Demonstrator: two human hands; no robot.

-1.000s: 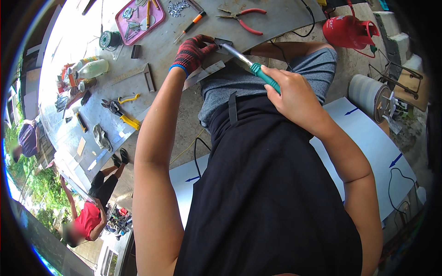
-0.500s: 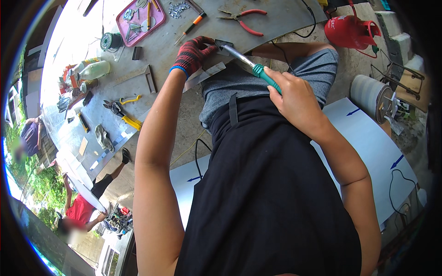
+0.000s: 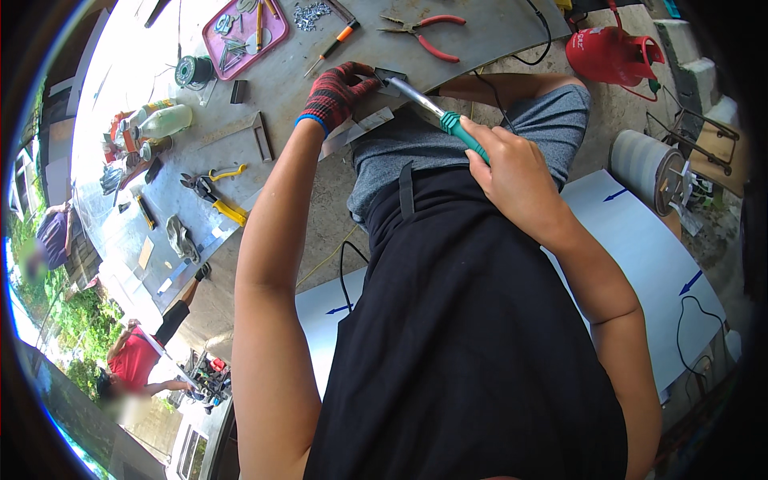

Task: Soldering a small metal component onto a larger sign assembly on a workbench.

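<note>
My right hand (image 3: pixel 520 168) is bare and wrapped round the green handle of a soldering iron (image 3: pixel 424 102). The iron's metal shaft slants up and left to the table's near edge, where its tip meets a small dark metal piece (image 3: pixel 392 76). My left hand (image 3: pixel 338 92), in a red-and-black checked knit glove, pinches that piece from its left side. The fingertips partly hide how it is gripped. Just below the glove, a flat strip of light metal (image 3: pixel 364 126) juts over the table edge near my lap.
On the metal table (image 3: pixel 280 88) are red-handled pliers (image 3: pixel 422 34), a pink tray (image 3: pixel 276 36), an orange-handled tool (image 3: pixel 336 44), a wire spool (image 3: pixel 192 72), yellow-handled cutters (image 3: pixel 214 196) and bottles (image 3: pixel 164 122). A red gas cylinder (image 3: pixel 608 56) stands right. Another person (image 3: pixel 136 360) is at lower left.
Both my hands and the soldering iron stay almost in place. At lower left, the other person in red has shifted and tilted the long pale panel they hold.
</note>
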